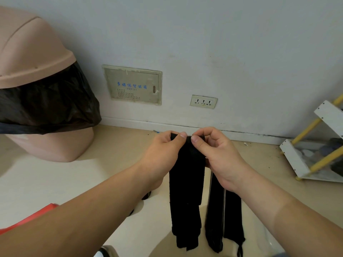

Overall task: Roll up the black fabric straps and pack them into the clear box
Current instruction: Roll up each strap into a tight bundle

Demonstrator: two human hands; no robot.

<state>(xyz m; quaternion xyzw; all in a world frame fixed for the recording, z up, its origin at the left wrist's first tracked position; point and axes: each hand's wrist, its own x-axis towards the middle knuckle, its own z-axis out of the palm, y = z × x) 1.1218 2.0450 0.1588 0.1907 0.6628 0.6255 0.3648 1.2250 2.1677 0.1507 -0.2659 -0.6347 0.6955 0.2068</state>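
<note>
A black fabric strap [186,182] hangs straight down in mid-air in front of me. My left hand [165,153] pinches its top left corner between thumb and fingers. My right hand [217,151] pinches the top right corner, thumb in front. The top edge is held taut between both hands. More black straps [220,219] hang below my right wrist, partly hidden by it; I cannot tell what holds them. The clear box is not in view.
A pink swing-lid bin [37,89] with a black liner stands at the left on the beige floor. A white wall with a panel [132,85] and a socket [203,102] is ahead. A white-and-yellow rack [315,143] stands at the right. Something red [27,217] lies at the lower left.
</note>
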